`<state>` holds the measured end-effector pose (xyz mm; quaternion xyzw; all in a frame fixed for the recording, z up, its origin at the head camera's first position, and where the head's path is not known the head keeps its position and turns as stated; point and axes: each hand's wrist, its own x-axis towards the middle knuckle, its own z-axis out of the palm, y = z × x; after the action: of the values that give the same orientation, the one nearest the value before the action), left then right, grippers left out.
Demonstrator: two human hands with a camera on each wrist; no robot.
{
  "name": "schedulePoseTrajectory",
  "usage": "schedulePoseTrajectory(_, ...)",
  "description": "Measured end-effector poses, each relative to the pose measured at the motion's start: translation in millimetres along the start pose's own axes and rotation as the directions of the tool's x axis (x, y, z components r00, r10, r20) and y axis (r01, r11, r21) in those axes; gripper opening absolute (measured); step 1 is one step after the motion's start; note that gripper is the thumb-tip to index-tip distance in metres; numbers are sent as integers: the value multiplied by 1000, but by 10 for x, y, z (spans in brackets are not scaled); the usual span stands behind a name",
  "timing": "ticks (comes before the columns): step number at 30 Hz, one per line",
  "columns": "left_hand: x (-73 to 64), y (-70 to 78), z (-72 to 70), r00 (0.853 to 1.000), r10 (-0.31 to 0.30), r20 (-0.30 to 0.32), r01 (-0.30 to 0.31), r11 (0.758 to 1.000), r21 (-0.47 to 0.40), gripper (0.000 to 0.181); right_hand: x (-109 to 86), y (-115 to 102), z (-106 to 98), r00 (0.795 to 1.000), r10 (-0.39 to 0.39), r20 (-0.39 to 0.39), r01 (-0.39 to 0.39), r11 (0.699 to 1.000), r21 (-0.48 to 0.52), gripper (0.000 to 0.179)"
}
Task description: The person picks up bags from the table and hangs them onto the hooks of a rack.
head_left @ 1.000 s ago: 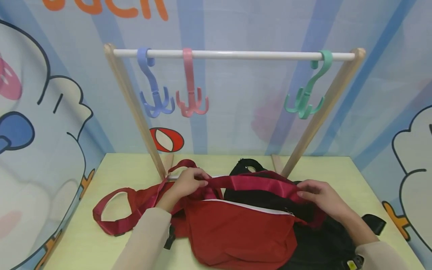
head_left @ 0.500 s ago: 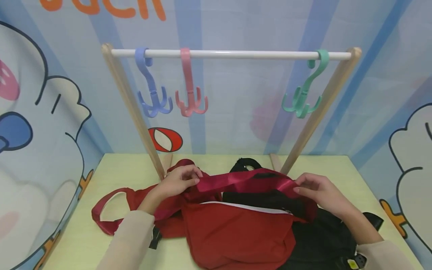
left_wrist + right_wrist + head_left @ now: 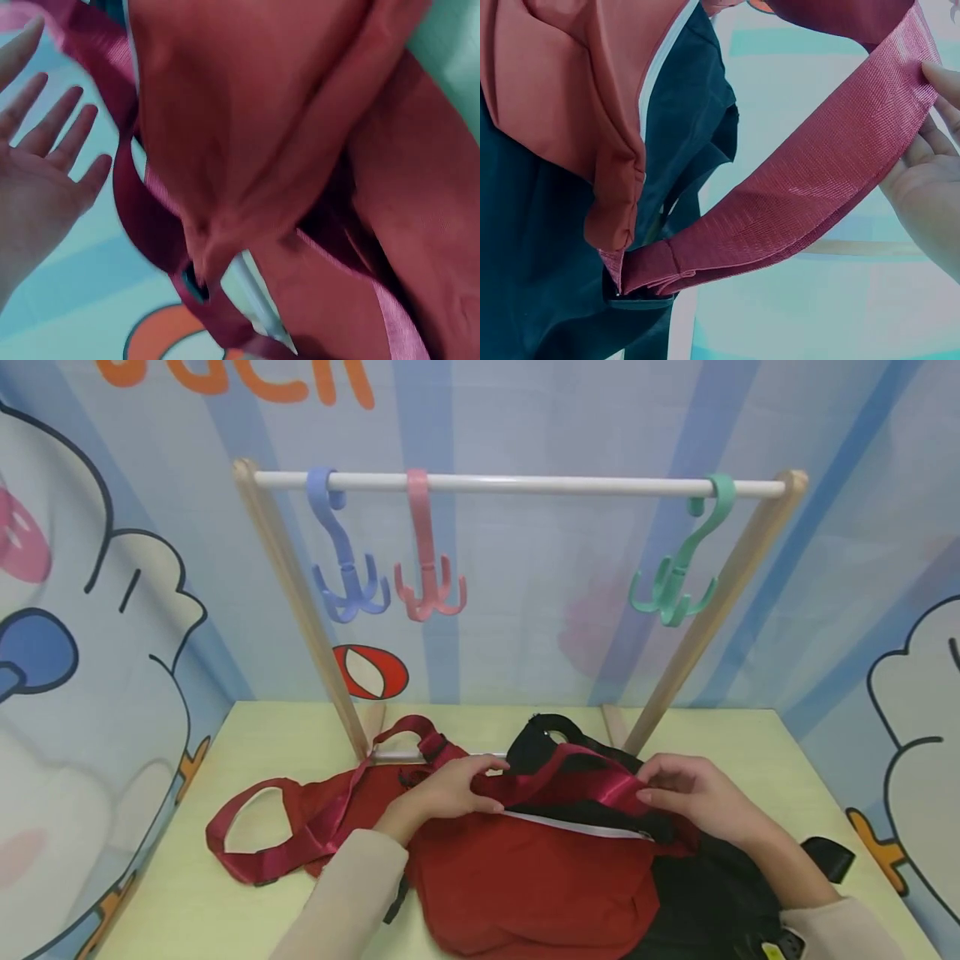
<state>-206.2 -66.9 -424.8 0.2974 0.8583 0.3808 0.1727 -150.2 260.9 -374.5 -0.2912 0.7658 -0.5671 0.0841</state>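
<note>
A red bag (image 3: 540, 885) with a white zipper (image 3: 577, 824) lies across the front of the table. Its dark red strap (image 3: 817, 165) rises from the bag's right end, pinched between thumb and fingers of my right hand (image 3: 693, 793). Over the bag's top edge, beside the strap, is my left hand (image 3: 453, 787). In the left wrist view that left hand (image 3: 45, 157) shows straight, spread fingers with nothing gripped. Beneath and to the right lies a black bag (image 3: 720, 893), partly covered by the red one.
Behind the bags stands a wooden rack with a white bar (image 3: 525, 485). A blue hook (image 3: 348, 589), a pink hook (image 3: 429, 585) and a green hook (image 3: 672, 589) hang from it. More red fabric and a looped strap (image 3: 225, 827) lie on the left of the pale table (image 3: 180, 893).
My left hand first drew left with the strap, then let it go and moved right across the bag. The strap has slackened from a stretched line; my right hand shifted slightly left.
</note>
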Motion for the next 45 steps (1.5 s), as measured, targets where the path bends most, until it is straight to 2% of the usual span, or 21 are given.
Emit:
schedulePoseTrajectory(3,69,30,73,999,-21,37,18,997,69,60,-11,-16,-7,1000,-14,11,14,1000,5,11)
schedulePoseTrajectory(5,101,20,115,999,-22,46,17,995,103,60,-20,-17,-15,1000,-9,10,9,1000,7,10)
schedulePoseTrajectory(9,113,0,125,1000,-21,21,19,996,85,37,-44,-4,-49,1000,18,3,-18,1000,14,6)
schedulePoseTrajectory(13,62,4,8,1000,-13,-20,13,1000,0,20,-64,5,-98,999,45,0,-45,999,26,7)
schedulePoseTrajectory(20,-84,92,-282,1000,8,-21,-10,997,-77,22,-34,34,-116,999,22,41,-24,999,39,14)
schedulePoseTrajectory(27,-151,101,-374,998,10,-67,-10,1000,-3,20,-5,44,-74,998,6,67,-9,999,49,14)
schedulePoseTrajectory(30,-160,109,-377,997,10,-76,-11,1000,-13,20,-3,48,-70,996,0,90,-8,996,90,11)
schedulePoseTrajectory(35,-167,111,-382,994,46,-103,-48,999,-13,21,-3,72,-75,992,-17,123,1,991,134,9)
schedulePoseTrajectory(41,-196,117,-420,989,62,-137,-58,998,36,20,16,70,-62,994,-26,106,18,997,77,12)
schedulePoseTrajectory(45,-232,163,-471,994,45,-104,-39,998,54,16,29,44,-68,996,-34,80,32,999,24,14)
